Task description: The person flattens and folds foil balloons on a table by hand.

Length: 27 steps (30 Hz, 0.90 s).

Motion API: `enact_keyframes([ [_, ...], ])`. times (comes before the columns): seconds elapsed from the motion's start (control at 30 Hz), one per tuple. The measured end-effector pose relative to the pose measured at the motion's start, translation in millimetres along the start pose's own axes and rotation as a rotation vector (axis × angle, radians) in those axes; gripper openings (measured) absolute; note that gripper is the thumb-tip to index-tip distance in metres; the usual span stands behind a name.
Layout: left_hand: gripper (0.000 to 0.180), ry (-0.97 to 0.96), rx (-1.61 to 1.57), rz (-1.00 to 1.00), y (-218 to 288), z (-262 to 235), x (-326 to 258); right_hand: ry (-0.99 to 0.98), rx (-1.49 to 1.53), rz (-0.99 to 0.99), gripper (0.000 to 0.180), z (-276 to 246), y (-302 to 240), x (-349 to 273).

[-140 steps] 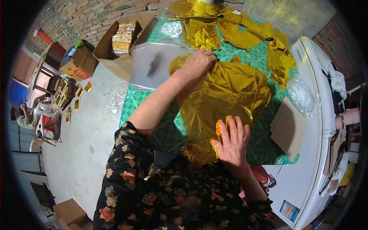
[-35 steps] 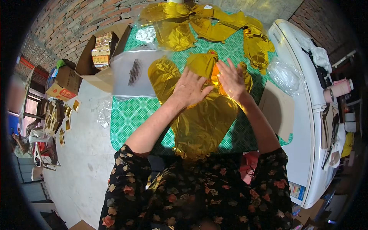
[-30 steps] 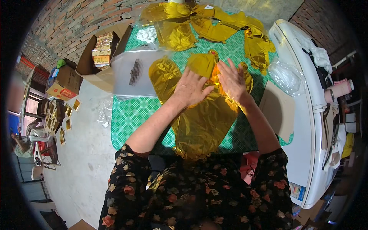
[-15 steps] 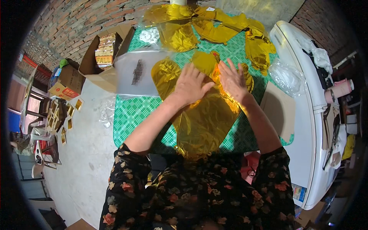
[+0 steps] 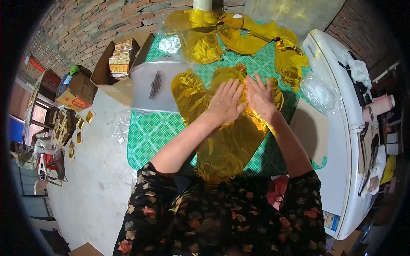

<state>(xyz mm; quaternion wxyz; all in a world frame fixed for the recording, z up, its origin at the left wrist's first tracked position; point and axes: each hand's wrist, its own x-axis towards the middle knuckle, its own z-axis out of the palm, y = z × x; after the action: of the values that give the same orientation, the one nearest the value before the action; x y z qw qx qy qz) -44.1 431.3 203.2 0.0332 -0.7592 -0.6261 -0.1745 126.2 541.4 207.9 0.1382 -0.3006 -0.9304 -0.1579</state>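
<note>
A large flat piece of shiny gold foil, like a deflated foil balloon [image 5: 228,147], lies on the green patterned tabletop [image 5: 149,138] and reaches to the near edge. My left hand [image 5: 226,102] rests flat on its upper middle, fingers stretched and pointing away. Beside it my right hand [image 5: 260,99] lies on the foil's right part, fingers extended, with bright reflections around it. The two hands are close together, and neither grips anything. Parts of the foil under my palms are hidden.
More gold foil pieces [image 5: 243,38] spread along the table's far side. Clear plastic bags [image 5: 141,91] lie at the left near an open cardboard box [image 5: 100,64]. At the right are a brown cardboard sheet [image 5: 314,132], a crumpled clear bag [image 5: 320,91] and a white appliance [image 5: 344,179].
My left hand has moved right and slightly nearer me, closing in on my right hand. My right hand has barely shifted. The view has tilted slightly.
</note>
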Motion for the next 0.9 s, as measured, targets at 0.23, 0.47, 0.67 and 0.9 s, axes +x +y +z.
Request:
enact_keyframes([
  [0.23, 0.075, -0.032, 0.068, 0.005, 0.8, -1.8, -1.0, -0.046, 0.055, 0.036, 0.05, 0.1, -0.4, 2.5],
  [0.47, 0.075, -0.046, 0.099, -0.012, 3.2, -5.3, -5.4, -0.03, 0.056, 0.049, 0.04, 5.2, 7.9, 30.0],
  [0.67, 0.076, -0.008, 0.08, -0.006, 2.2, -0.7, -2.9, 0.144, 0.101, 0.064, 0.034, 21.1, 21.0, 34.5],
  [0.9, 0.072, -0.005, 0.071, -0.008, -1.8, 1.1, -4.3, 0.219, 0.044, -0.033, 0.036, -4.5, 1.8, 1.9],
])
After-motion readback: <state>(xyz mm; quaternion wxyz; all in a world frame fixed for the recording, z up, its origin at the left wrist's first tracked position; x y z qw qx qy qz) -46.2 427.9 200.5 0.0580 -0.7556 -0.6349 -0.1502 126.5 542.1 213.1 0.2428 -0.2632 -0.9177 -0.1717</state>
